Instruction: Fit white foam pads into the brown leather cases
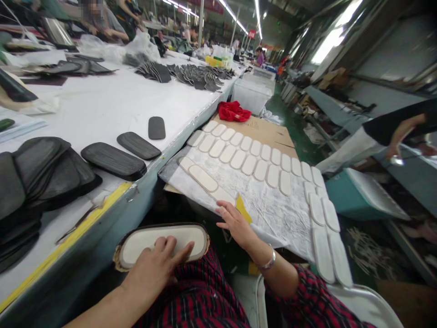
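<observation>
Across my lap lies a long oval white pad (136,246) on a dark backing with a ragged brown edge. My left hand (160,257) rests on top of it, its fingers spread and slightly bent. My right hand (235,223) is open, with the fingers apart, at the near edge of a cloth-covered board (266,212). Its fingertips are by the end of a white oval piece (223,193); whether they touch it I cannot tell. Another white oval piece (203,177) overlaps that one. Right beside the fingers is a yellow scrap (243,209).
Rows of white oval pieces (239,158) line the board, with a red cloth (234,111) behind. On the white table (112,102) to the left lie stacked dark oval pieces (112,160) and black cut pieces (198,75). A teal bin (362,196) and a bending person (392,127) are at right.
</observation>
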The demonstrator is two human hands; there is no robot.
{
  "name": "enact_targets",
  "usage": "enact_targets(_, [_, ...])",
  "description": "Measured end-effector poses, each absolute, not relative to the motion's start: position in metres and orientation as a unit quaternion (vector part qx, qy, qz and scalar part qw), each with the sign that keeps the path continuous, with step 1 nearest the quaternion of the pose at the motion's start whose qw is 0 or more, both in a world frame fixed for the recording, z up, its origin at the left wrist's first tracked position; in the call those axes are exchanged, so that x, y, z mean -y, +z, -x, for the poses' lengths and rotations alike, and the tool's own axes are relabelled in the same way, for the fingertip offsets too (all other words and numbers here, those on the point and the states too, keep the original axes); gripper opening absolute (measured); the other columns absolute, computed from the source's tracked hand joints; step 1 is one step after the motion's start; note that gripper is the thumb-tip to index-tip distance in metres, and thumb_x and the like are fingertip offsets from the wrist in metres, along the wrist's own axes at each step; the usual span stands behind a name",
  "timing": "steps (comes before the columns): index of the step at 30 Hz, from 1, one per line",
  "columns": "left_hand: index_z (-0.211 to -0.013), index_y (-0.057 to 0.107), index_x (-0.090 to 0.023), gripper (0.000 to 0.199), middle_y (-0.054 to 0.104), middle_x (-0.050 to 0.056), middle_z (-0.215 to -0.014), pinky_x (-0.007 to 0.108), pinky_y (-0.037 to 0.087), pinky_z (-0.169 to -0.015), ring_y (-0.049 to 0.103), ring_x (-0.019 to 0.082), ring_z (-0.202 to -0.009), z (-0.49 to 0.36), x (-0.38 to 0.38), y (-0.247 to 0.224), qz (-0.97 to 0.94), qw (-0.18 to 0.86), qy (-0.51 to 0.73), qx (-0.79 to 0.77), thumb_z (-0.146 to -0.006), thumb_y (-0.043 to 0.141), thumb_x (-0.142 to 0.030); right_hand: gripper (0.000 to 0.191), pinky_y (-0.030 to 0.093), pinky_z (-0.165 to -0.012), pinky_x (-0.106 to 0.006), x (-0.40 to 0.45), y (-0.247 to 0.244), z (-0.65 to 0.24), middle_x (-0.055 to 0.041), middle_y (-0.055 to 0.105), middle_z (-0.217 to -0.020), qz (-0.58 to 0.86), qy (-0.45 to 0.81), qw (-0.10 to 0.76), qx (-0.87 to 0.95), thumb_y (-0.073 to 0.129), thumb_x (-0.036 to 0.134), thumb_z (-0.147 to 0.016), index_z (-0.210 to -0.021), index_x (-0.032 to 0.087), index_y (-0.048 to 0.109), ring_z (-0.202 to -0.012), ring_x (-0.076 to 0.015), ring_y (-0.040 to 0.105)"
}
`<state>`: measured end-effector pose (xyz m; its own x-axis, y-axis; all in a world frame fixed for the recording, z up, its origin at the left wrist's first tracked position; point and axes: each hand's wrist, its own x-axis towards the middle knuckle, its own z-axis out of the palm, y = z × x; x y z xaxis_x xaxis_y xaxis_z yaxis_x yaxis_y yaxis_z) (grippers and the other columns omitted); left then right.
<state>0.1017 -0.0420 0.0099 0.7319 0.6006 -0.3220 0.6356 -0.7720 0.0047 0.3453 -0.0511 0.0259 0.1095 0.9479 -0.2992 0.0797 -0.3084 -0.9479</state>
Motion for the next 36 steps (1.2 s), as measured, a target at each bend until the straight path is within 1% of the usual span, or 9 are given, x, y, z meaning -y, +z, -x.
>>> enact_targets(3, [-0.138, 0.019, -0.043, 0.084, 0.049, 0.011, -0.107, 0.041, 0.049, -0.061, 0.048, 0.032, -0.094, -0.103, 0.044, 0.013, -0.932, 0.036, -0.139, -0.332, -0.071, 0.068, -0.033, 0.041, 0.051, -0.077, -0.035, 0.058, 0.005, -0.345, -0.0079, 0.050, -0.112, 0.628, 0.540, 0.410, 0.382, 0.049, 0.054, -0.083, -0.107, 0.021, 0.048, -0.104, -0.0208, 0.051])
enact_targets(6, [-0.137, 0.023, -0.044, 0.083, 0.049, 0.012, -0.108, 0.043, 0.049, -0.061, 0.048, 0.033, -0.094, -0.107, 0.045, 0.017, -0.930, 0.034, -0.149, -0.335, -0.069, 0.070, -0.035, 0.035, 0.051, -0.062, -0.029, 0.065, -0.015, -0.343, -0.0037, 0.054, -0.087, 0.643, 0.556, 0.407, 0.334, 0.053, 0.051, -0.080, -0.089, 0.018, 0.050, -0.078, -0.0155, 0.057])
enact_targets(11, [-0.135, 0.028, -0.043, 0.087, 0.049, 0.014, -0.110, 0.044, 0.050, -0.062, 0.049, 0.034, -0.094, -0.113, 0.046, 0.021, -0.920, 0.029, -0.165, -0.355, -0.062, 0.075, -0.037, 0.037, 0.037, -0.044, -0.019, 0.082, -0.044, -0.340, 0.0038, 0.047, -0.062, 0.542, 0.696, 0.394, 0.257, 0.062, 0.050, -0.075, -0.073, 0.017, 0.044, -0.049, -0.0078, 0.046])
enact_targets(15, [-0.134, 0.032, -0.043, 0.087, 0.049, 0.013, -0.110, 0.045, 0.051, -0.061, 0.048, 0.034, -0.095, -0.114, 0.045, 0.021, -0.922, 0.030, -0.151, -0.355, -0.059, 0.076, -0.039, 0.040, 0.033, -0.044, -0.017, 0.090, -0.066, -0.332, 0.0056, 0.044, -0.059, 0.388, 0.789, 0.438, 0.189, 0.070, 0.045, -0.072, -0.073, 0.018, 0.041, -0.047, -0.0056, 0.042])
enact_targets(19, [-0.134, 0.033, -0.042, 0.089, 0.051, 0.013, -0.107, 0.044, 0.051, -0.059, 0.049, 0.033, -0.092, -0.114, 0.045, 0.022, -0.921, 0.037, -0.143, -0.360, -0.057, 0.078, -0.041, 0.046, 0.029, -0.040, -0.016, 0.087, -0.082, -0.323, 0.0077, 0.042, -0.055, 0.335, 0.797, 0.468, 0.183, 0.075, 0.046, -0.066, -0.071, 0.018, 0.038, -0.041, -0.0036, 0.036])
enact_targets(23, [-0.133, 0.033, -0.043, 0.091, 0.050, 0.014, -0.108, 0.044, 0.050, -0.060, 0.048, 0.034, -0.094, -0.115, 0.044, 0.019, -0.919, 0.041, -0.142, -0.366, -0.055, 0.079, -0.040, 0.051, 0.031, -0.036, -0.015, 0.080, -0.089, -0.321, 0.0091, 0.042, -0.049, 0.355, 0.789, 0.461, 0.198, 0.077, 0.050, -0.061, -0.069, 0.019, 0.037, -0.036, -0.0036, 0.035])
enact_targets(27, [-0.134, 0.032, -0.042, 0.095, 0.049, 0.015, -0.110, 0.046, 0.048, -0.061, 0.047, 0.036, -0.095, -0.116, 0.043, 0.014, -0.911, 0.042, -0.149, -0.381, -0.051, 0.080, -0.045, 0.045, 0.034, -0.033, -0.015, 0.074, -0.080, -0.321, 0.0072, 0.048, -0.048, 0.376, 0.787, 0.437, 0.220, 0.076, 0.042, -0.064, -0.067, 0.018, 0.039, -0.034, -0.0053, 0.041])
enact_targets(33, [-0.133, 0.035, -0.040, 0.101, 0.049, 0.018, -0.116, 0.051, 0.046, -0.069, 0.047, 0.039, -0.100, -0.115, 0.046, 0.022, -0.910, 0.076, -0.141, -0.383, -0.043, 0.078, -0.058, 0.040, 0.043, -0.041, -0.019, 0.070, -0.048, -0.322, 0.0044, 0.054, -0.053, 0.515, 0.736, 0.329, 0.290, 0.069, 0.045, -0.071, -0.071, 0.018, 0.039, -0.043, -0.0100, 0.054])
enact_targets(36, [-0.137, 0.028, -0.035, 0.102, 0.053, 0.016, -0.115, 0.051, 0.046, -0.076, 0.050, 0.036, -0.102, -0.096, 0.047, 0.027, -0.909, 0.114, -0.096, -0.390, -0.050, 0.073, -0.061, 0.042, 0.045, -0.045, -0.021, 0.070, -0.042, -0.323, 0.0055, 0.052, -0.053, 0.528, 0.735, 0.300, 0.302, 0.067, 0.049, -0.070, -0.071, 0.018, 0.038, -0.046, -0.0113, 0.056])
